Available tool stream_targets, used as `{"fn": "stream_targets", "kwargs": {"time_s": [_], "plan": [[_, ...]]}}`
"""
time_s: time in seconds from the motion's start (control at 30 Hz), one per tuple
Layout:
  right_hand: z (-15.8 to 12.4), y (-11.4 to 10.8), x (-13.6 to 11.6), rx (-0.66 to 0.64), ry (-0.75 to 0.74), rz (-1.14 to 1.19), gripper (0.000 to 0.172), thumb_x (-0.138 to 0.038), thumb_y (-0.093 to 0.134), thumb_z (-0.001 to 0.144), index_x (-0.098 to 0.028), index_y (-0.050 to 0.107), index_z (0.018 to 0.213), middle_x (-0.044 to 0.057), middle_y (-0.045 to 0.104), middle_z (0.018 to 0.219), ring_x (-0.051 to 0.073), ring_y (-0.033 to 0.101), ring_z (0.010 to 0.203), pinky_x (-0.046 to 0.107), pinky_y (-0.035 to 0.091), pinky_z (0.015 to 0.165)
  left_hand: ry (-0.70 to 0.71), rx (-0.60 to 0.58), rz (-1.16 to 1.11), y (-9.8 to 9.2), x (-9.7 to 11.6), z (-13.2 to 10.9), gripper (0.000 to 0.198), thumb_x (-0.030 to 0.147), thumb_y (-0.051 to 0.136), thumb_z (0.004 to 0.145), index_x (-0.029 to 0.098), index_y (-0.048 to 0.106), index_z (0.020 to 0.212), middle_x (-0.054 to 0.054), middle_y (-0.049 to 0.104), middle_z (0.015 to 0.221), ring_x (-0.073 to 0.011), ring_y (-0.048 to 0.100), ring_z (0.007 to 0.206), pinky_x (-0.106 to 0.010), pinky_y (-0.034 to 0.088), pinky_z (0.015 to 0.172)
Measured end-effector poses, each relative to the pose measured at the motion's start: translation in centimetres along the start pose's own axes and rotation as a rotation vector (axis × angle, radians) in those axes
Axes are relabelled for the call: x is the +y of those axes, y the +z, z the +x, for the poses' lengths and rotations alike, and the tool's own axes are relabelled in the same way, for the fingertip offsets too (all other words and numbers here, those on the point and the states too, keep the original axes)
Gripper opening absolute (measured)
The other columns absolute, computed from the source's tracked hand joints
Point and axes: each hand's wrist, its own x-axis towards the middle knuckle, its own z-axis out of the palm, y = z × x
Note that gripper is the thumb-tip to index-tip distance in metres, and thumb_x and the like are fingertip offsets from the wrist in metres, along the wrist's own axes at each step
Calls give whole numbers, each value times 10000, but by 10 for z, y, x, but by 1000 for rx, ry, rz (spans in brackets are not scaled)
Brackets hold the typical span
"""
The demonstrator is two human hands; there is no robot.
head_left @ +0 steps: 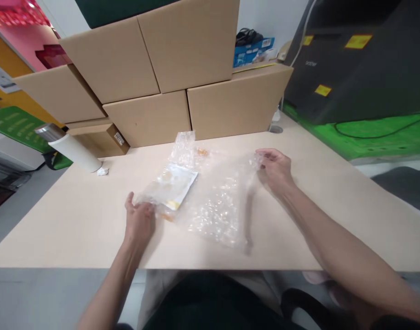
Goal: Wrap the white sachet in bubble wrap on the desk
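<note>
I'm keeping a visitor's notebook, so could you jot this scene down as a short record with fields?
Surface: pale table
Main material: clear bubble wrap, spread out
Right hand: pinching the wrap's upper right corner
Left hand: at the wrap's lower left edge; grip unclear
With the wrap: flat, whitish packet, nearer the left hand
Far edge: stacked cardboard boxes
Far left: white bottle with a silver top, crumpled scrap by its base

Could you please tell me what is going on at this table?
A person is handling clear bubble wrap on the table. The right hand pinches its right edge, while the left hand is at its left edge, its grip unclear. A flat, whitish packet lies at the wrap's left side. Cardboard boxes stand behind.
</note>
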Motion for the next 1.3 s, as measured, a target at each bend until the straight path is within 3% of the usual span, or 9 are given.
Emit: {"fn": "stream_targets", "kwargs": {"time_s": [0.1, 0.2, 0.3, 0.4, 0.47, 0.57, 0.7, 0.93, 1.3], "plan": [[5, -2, 8, 32, 33, -39, 183, -195, 618, 570, -204, 667, 746, -19, 621, 669, 91, 468, 532, 224, 357, 491, 383, -56, 495, -10, 4, -7, 799, 125, 780, 655, 330, 483, 1368, -78, 385, 1513, -298, 410, 1396, -448, 432, 1085], [7, -3, 12, 58, 65, -52, 146, -209, 639, 580, -208, 659, 725, -15, 620, 674, 99, 474, 544, 222, 341, 481, 693, -149, 790, -11, 11, -5, 270, 260, 734, 759, 227, 682, 1022, -91, 586, 1323, -315, 469, 1342, -490, 381, 1117], [7, -4, 9, 96, 82, -52, 142, -151, 649, 583, -207, 668, 713, -10, 628, 683, 102, 469, 553, 223, 346, 486, 639, -66, 640, -18, 18, 7, 181, 351, 633, 850, 191, 636, 934, -54, 672, 952, -226, 685, 917, -452, 535, 918], [8, -5, 7, 128, 118, -39, 161, -100, 646, 577, -200, 673, 700, -21, 619, 663, 93, 466, 555, 215, 356, 493, 476, 44, 486, -40, 25, 20, 415, 341, 641, 814, 215, 501, 1183, -18, 619, 934, -154, 644, 641, -412, 585, 710], [9, -6, 7, 127, 160, -35, 160, -103, 652, 577, -192, 675, 708, -29, 607, 641, 92, 476, 548, 209, 350, 480, 451, 101, 671, -57, 27, 22, 642, 287, 670, 769, 237, 387, 1344, -71, 596, 1082, -170, 635, 694, -453, 574, 740], [8, -8, 9, 109, 202, -51, 188, -107, 651, 572, -173, 688, 744, -35, 590, 611, 89, 472, 525, 203, 315, 448, 627, 216, 1124, -70, 25, 15, 826, 262, 706, 738, 175, 321, 1464, -214, 421, 1373, -334, 551, 1144, -594, 431, 981], [6, -9, 9, 107, 204, -77, 200, -102, 655, 563, -150, 688, 754, -29, 590, 616, 80, 459, 519, 202, 301, 439, 883, 193, 1332, -52, 21, 0, 410, 330, 565, 896, 153, 610, 1263, -182, 479, 1325, -359, 437, 1251, -584, 293, 1070], [5, -8, 8, 122, 184, -101, 188, -115, 637, 551, -158, 662, 732, -26, 597, 616, 89, 473, 517, 206, 325, 441, 514, -333, 1440, -1, 16, 2, 362, 465, 530, 892, 180, 732, 799, -103, 645, 864, -271, 555, 894, -418, 412, 867], [9, -13, 14, 144, 154, -149, 174, -115, 656, 539, -176, 678, 701, -9, 598, 610, 103, 472, 496, 221, 327, 416, 387, -401, 1319, 3, 34, 19, 459, 475, 518, 865, 189, 559, 508, -40, 523, 542, -192, 555, 669, -284, 352, 620]]}}
